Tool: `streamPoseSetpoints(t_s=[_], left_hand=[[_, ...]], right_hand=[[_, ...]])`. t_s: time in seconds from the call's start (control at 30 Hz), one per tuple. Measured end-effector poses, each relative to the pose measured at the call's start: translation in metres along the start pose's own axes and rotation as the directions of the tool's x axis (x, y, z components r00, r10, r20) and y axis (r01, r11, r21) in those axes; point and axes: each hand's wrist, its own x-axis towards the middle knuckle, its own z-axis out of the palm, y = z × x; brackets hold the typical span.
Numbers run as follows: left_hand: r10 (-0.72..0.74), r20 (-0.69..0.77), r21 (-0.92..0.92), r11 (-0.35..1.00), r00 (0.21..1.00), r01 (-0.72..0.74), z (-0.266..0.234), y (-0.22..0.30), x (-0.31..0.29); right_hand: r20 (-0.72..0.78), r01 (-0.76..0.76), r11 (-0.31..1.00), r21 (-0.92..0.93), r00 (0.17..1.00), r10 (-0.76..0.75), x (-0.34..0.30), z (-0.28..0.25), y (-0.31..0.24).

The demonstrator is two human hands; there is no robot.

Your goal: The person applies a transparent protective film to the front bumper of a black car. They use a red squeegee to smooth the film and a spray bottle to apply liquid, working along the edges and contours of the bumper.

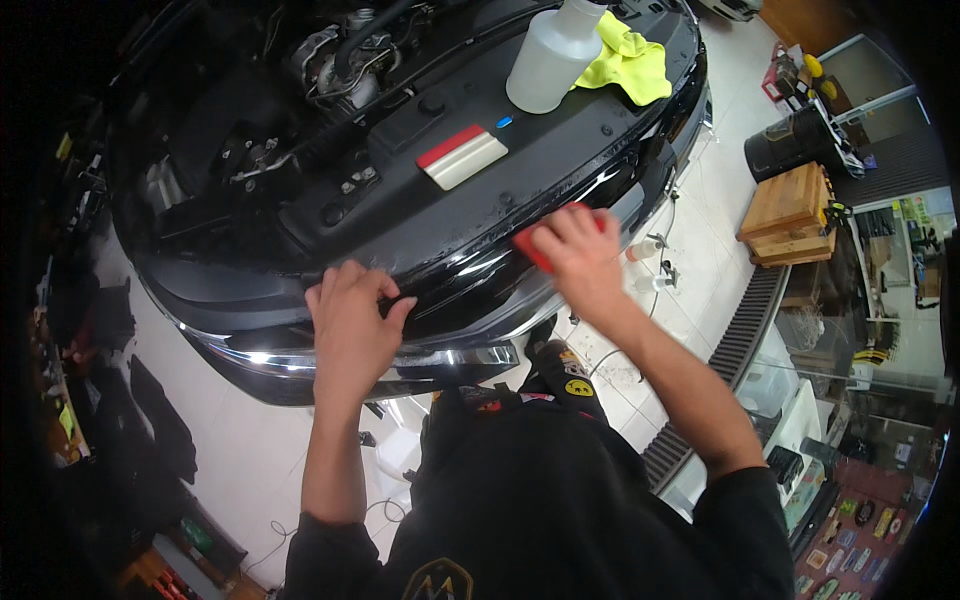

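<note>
A person leans over the front of a black car (440, 235) with its bonnet raised. The left hand (352, 325) lies palm down at the centre of the view, fingers spread a little and pressed flat on the glossy front edge, forearm running straight down toward 6 o'clock. The right hand (575, 255), toward 3 o'clock from the left one, has its fingers curled around a small red squeegee (530, 248) held against the same glossy edge; its forearm slants away toward 4 o'clock.

On the black engine cover, at 12 o'clock from the hands, rests a second squeegee with a red top and white blade (462, 156). Further toward 1 o'clock stand a translucent white spray bottle (550, 58) and, touching it, a crumpled yellow-green cloth (630, 62).

The floor is pale tile (715, 190), with a dark drain grate (735, 330) at 3 o'clock and a wooden crate (790, 212) beyond it. Two small bottles (648, 265) stand on the tiles just beside the right hand.
</note>
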Motion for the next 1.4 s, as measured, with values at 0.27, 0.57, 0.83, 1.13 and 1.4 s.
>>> streamPoseSetpoints(t_s=[0.27, 0.57, 0.83, 1.13, 1.4], left_hand=[[-0.133, -0.029, 0.142, 0.980, 0.991, 0.136, 0.022, 0.061, 0.007], [-0.165, -0.071, 0.115, 0.978, 0.984, 0.173, 0.068, 0.116, 0.049], [-0.155, -0.086, 0.045, 0.986, 0.984, 0.160, 0.073, 0.110, 0.049], [-0.092, -0.080, -0.023, 0.996, 0.993, 0.090, 0.070, 0.106, 0.049], [-0.234, -0.515, -0.145, 0.972, 0.825, 0.185, 0.011, 0.037, -0.026]], right_hand=[[-0.038, -0.035, 0.998, -0.045, 0.999, 0.033, 0.009, -0.009, 0.131], [0.034, 0.217, 0.905, 0.367, 0.969, -0.247, 0.005, -0.029, 0.061], [0.078, 0.326, 0.933, 0.153, 0.937, -0.340, 0.014, -0.011, 0.065], [-0.006, 0.252, 0.967, 0.038, 0.968, -0.252, 0.015, -0.009, 0.157], [0.127, 0.135, 0.967, 0.214, 0.978, -0.165, 0.006, -0.064, 0.082]])
